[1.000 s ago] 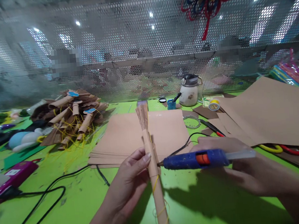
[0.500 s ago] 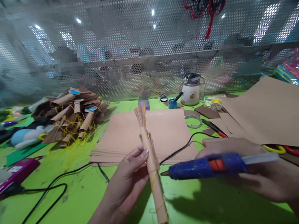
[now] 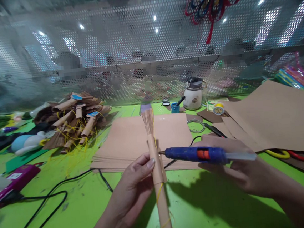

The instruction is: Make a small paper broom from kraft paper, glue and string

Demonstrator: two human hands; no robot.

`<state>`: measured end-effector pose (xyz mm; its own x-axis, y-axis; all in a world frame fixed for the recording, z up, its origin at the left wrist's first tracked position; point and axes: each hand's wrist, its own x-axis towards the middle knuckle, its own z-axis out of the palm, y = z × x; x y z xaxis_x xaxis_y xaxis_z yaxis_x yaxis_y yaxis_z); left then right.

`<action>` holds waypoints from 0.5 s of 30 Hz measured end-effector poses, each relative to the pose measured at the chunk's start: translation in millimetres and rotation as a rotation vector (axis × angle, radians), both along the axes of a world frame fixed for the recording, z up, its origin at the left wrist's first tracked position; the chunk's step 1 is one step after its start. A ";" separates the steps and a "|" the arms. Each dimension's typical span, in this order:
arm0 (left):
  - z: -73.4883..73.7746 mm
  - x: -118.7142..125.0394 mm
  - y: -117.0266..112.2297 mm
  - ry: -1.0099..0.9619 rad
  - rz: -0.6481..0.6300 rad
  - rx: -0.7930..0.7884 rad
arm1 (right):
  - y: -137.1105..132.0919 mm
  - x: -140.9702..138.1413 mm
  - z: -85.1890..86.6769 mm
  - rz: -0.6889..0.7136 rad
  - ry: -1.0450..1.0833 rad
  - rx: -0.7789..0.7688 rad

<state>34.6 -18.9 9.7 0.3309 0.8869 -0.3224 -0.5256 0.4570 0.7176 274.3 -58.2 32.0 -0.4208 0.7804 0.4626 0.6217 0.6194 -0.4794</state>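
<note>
My left hand [image 3: 138,176] pinches a brown paper roll [image 3: 160,195] between thumb and fingers. The roll stands nearly upright in view, with a fringed, pleated top and yellow string wound loosely about its lower part. A wider paper band wraps its middle, and a loose flap shows along its right side. In my right hand [image 3: 235,167] is a blue hot glue gun [image 3: 193,154] with a translucent glue stick out of its back. Its nozzle points left and meets or nearly meets the band's right edge. Behind them lies a stack of brown paper sheets [image 3: 132,137].
At the left is a pile of finished paper rolls [image 3: 85,117] with yellow strings. A magenta power strip [image 3: 23,178] and black cable [image 3: 65,188] lie nearer. Along the back stand a white jug [image 3: 193,95] and blue pot [image 3: 175,107]. Large brown paper [image 3: 278,116] covers scissors at the right.
The glue gun has moved up and left, bringing its nozzle from beside the band's lower end to its upper right edge. The left hand still holds the roll, slightly shifted in view.
</note>
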 end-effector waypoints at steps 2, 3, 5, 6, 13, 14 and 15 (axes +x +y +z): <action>-0.9 -1.3 0.2 -0.006 -0.002 0.002 | -0.7 -1.2 0.8 0.008 0.007 -0.045; -1.5 -2.2 0.2 -0.010 -0.006 0.001 | -1.3 -0.8 0.1 0.011 0.003 -0.048; -3.1 -4.5 0.3 -0.021 -0.015 -0.003 | -3.2 1.5 -2.1 0.014 -0.028 -0.029; -4.1 -5.7 0.4 -0.028 -0.018 -0.005 | -4.5 2.9 -2.6 0.016 -0.052 -0.012; -10.1 -9.4 4.9 -0.084 -0.029 0.013 | -14.4 2.2 16.5 0.115 -0.091 0.110; -10.0 -9.2 5.4 -0.089 -0.024 0.013 | -14.8 1.9 18.4 0.126 -0.076 0.095; -9.6 -9.0 5.7 -0.091 -0.021 0.011 | -14.7 2.1 18.8 0.129 -0.064 0.076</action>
<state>25.6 -13.2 0.1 0.3768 0.8829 -0.2803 -0.5798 0.4607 0.6720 276.4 -72.9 50.8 -0.5456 0.6818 0.4874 0.5625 0.7290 -0.3900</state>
